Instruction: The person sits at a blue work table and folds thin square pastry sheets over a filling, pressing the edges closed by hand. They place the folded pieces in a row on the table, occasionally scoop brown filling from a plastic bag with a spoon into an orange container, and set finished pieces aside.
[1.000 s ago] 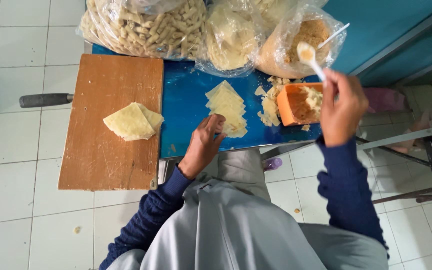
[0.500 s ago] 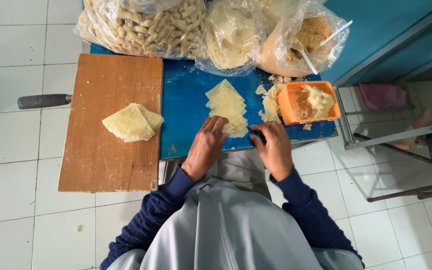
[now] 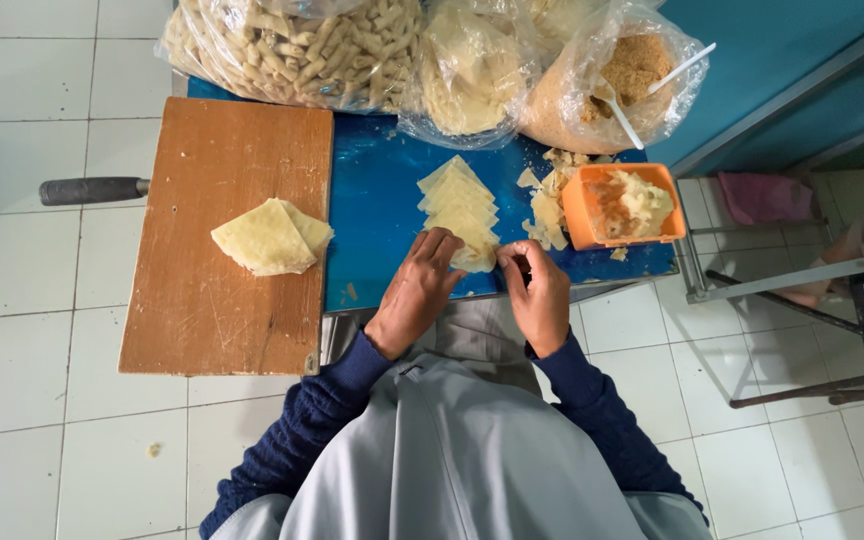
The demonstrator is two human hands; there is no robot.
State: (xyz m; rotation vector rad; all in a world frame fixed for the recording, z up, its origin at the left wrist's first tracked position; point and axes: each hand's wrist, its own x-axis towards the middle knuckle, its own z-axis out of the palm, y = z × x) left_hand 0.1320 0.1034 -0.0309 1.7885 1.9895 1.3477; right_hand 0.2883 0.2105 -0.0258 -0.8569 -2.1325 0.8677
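Head camera looks straight down on my two hands at the near edge of the blue worktop (image 3: 382,200). My left hand (image 3: 417,290) lies with its fingers loosely curled, tips resting on the nearest wrapper at the bottom of the row of pale wrappers (image 3: 462,205), which are fanned out in overlapping squares down the middle of the blue surface. My right hand (image 3: 539,295) has its fingers bent in and pinched on the right edge of that same wrapper; whether a dab of filling already sits under them I cannot tell.

Just right of the row stands the orange tub (image 3: 624,205) of filling, touching a scatter of broken wrapper scraps (image 3: 549,195). On the wooden board (image 3: 227,230) to my left lies a small stack of folded pieces (image 3: 270,237), well apart from my hands. Three clear bags line the far edge; the bag of crumbs (image 3: 617,85) has a white spoon (image 3: 620,118) in it.

As I judge it, the risk lies in the thin sheet: pinching too hard, or pulling while my left fingertips pin it, could tear it. It also sits right at the worktop's near edge, so a careless drag could slide it off onto my lap.
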